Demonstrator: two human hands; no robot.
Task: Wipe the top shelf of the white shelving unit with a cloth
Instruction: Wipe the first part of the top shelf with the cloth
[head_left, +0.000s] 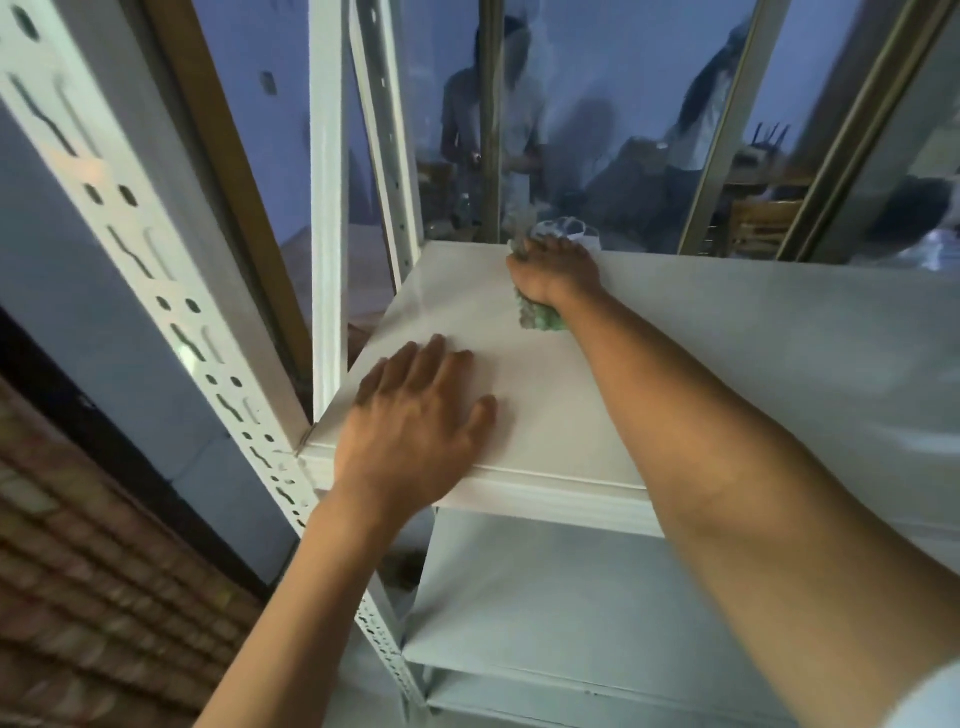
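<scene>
The white top shelf (727, 338) of the shelving unit fills the middle and right of the view. My right hand (558, 275) reaches to the shelf's far edge and presses a crumpled green cloth (540, 317) onto the surface; most of the cloth is hidden under the palm. My left hand (415, 415) lies flat with fingers spread on the shelf's near left corner, holding nothing.
Perforated white uprights (156, 270) rise at the near left corner, another post (327, 208) behind. A lower shelf (545, 597) sits beneath. Glass panes (613, 130) behind the unit reflect people. A clear plastic item (569, 231) lies at the shelf's far edge. Brick wall (93, 597) at lower left.
</scene>
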